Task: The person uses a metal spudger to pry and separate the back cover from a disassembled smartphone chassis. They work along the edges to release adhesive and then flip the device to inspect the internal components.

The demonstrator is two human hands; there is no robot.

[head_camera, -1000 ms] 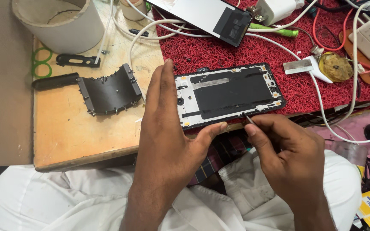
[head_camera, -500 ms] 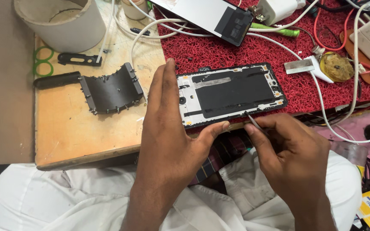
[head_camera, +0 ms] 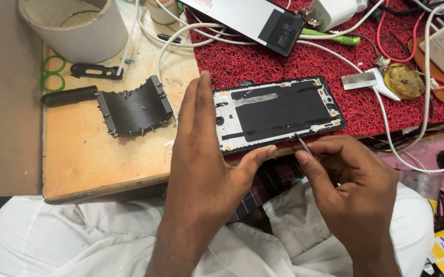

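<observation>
Item: opened phone [head_camera: 278,114], back off, frame ctr, lying on red mat [head_camera: 263,61] at counter [head_camera: 93,154] edge.

Risk: phone sits at the very edge; a slip of the tool could gouge the board or flick a small part off into the lap. Thin tip near lower rim, so too much force would likely scratch.

L hand [head_camera: 206,154]: flat, fingers pressed together along phone's left end, thumb on lower rim, pinning it.

R hand [head_camera: 350,179]: lower right, pinching thin metal tool [head_camera: 302,145], tip at phone's lower edge.

Nearby: black bracket [head_camera: 134,107] left; white cup [head_camera: 73,25] upper left; second phone [head_camera: 263,20] top.
</observation>
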